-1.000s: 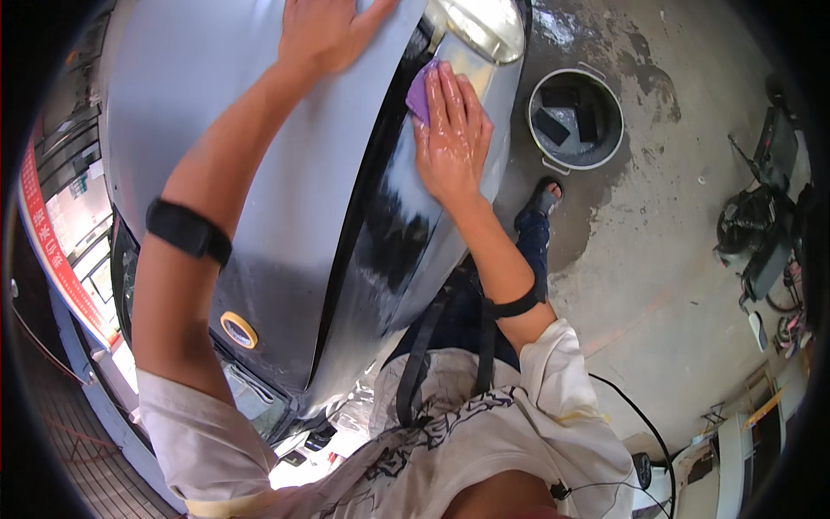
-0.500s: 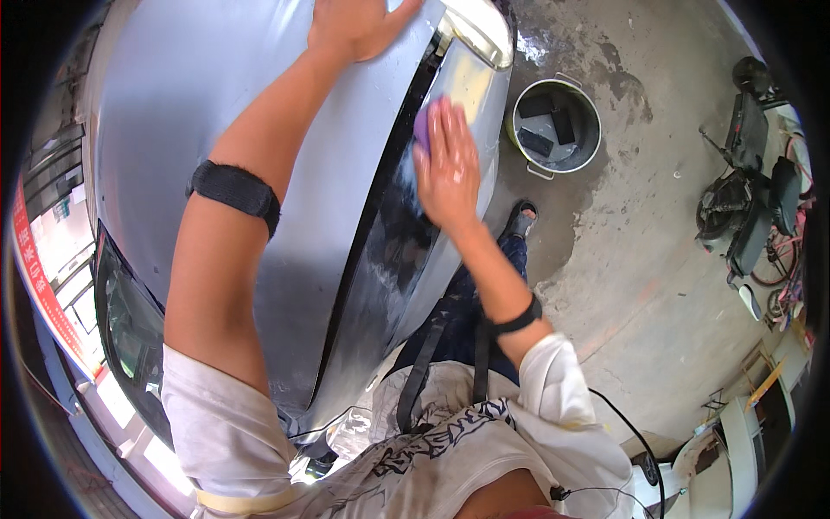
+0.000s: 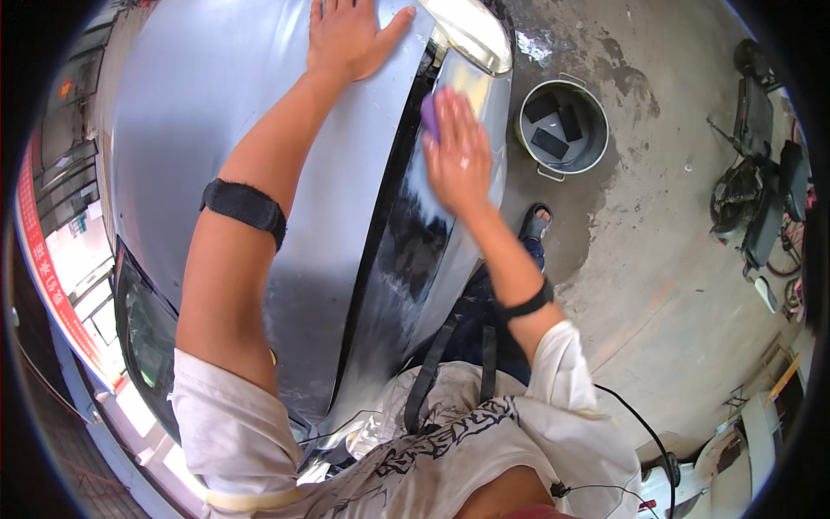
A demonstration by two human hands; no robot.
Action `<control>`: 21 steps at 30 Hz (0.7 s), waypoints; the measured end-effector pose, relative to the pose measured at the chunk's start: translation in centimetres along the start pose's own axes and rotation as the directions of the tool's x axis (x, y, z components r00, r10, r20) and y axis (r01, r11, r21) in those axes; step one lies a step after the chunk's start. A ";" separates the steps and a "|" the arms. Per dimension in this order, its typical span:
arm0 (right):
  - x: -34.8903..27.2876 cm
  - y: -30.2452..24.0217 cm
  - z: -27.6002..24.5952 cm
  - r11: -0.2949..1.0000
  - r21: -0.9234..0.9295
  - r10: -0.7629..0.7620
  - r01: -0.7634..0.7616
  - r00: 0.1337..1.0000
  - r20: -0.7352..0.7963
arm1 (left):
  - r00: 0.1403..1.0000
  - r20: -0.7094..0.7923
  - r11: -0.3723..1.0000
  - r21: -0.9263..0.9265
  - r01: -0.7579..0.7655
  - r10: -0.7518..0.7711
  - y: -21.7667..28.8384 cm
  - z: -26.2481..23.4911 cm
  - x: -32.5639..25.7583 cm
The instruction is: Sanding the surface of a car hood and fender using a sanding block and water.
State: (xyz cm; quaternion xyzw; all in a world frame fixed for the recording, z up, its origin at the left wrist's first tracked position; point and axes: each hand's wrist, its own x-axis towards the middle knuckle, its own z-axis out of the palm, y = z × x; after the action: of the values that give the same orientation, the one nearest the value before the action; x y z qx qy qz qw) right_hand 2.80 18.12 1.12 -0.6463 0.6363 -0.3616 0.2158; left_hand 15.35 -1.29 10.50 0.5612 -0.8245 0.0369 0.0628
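My left hand lies flat with its fingers spread on the silver-grey hood of a car. My right hand presses a purple pad, perhaps a sanding pad or sponge, against the front fender, just behind the headlight. Most of the pad is hidden under my fingers. Wet skin glistens on the right hand, which is a little blurred. A cream-yellow patch shows on the fender beyond my fingertips. Nearer me, the fender looks dark, wet and streaked with whitish film.
A round metal pot with two handles stands on the wet concrete floor, right of the car; several dark rectangular blocks lie in it. A dark scooter is parked at the far right. My sandalled foot is beside the fender.
My right hand and the purple pad have slid slightly forward and right along the fender. The left hand stays on the hood. The whole view has shifted a little.
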 end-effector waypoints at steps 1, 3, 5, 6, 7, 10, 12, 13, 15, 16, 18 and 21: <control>2.6 1.6 0.2 0.999 -0.033 -0.003 0.002 0.999 -0.048 | 1.000 -0.005 1.000 -0.004 0.005 -0.005 0.4 0.2 0.5; 3.9 2.5 0.4 0.999 -0.043 0.012 -0.017 0.994 -0.106 | 1.000 0.010 1.000 -0.013 0.011 -0.011 0.8 0.7 0.1; 0.9 0.5 0.7 0.999 -0.010 0.048 -0.048 0.996 -0.080 | 0.999 0.027 0.999 0.003 0.035 -0.035 0.0 0.3 0.1; -1.3 -0.6 0.6 0.997 0.011 0.081 -0.081 0.995 -0.055 | 0.999 0.025 1.000 0.004 0.026 -0.026 -0.3 0.2 0.0; -3.9 -1.8 0.4 0.994 0.044 0.102 -0.102 0.995 -0.007 | 0.999 0.031 0.999 0.016 0.030 -0.030 -1.1 -0.2 -0.6; -2.6 0.1 0.2 0.996 0.055 0.067 -0.064 0.997 -0.040 | 0.999 0.031 1.000 0.012 0.028 -0.029 -0.4 -0.4 0.0; 1.1 2.2 0.1 0.998 0.020 0.068 -0.067 0.995 -0.070 | 0.999 0.033 1.000 -0.005 0.015 -0.015 0.4 0.2 0.6; 2.1 2.5 0.3 0.997 0.013 0.077 -0.076 0.993 -0.091 | 1.000 0.017 1.000 0.005 0.007 -0.007 0.3 0.4 0.7; 1.6 2.5 0.5 0.995 0.030 0.103 -0.100 0.989 -0.110 | 1.000 0.002 1.000 0.016 -0.004 0.004 0.2 0.7 0.5; -0.4 1.7 0.8 0.994 0.038 0.102 -0.098 0.989 -0.108 | 1.000 0.020 1.000 0.021 0.012 -0.012 -0.1 0.5 0.2; -4.6 -0.9 0.7 0.988 0.066 0.139 -0.139 0.990 0.003 | 0.999 0.029 0.999 0.034 0.024 -0.025 -1.0 -0.4 -0.1; -1.9 0.9 0.4 0.994 0.051 0.102 -0.100 0.994 -0.031 | 1.000 0.029 1.000 0.016 0.009 -0.009 -0.4 -0.1 -0.1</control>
State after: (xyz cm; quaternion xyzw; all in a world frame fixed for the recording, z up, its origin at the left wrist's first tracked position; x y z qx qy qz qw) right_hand 2.66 19.83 -0.21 -0.6015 0.6627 -0.3767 0.2389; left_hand 15.77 -1.39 10.55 0.5658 -0.8224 0.0351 0.0467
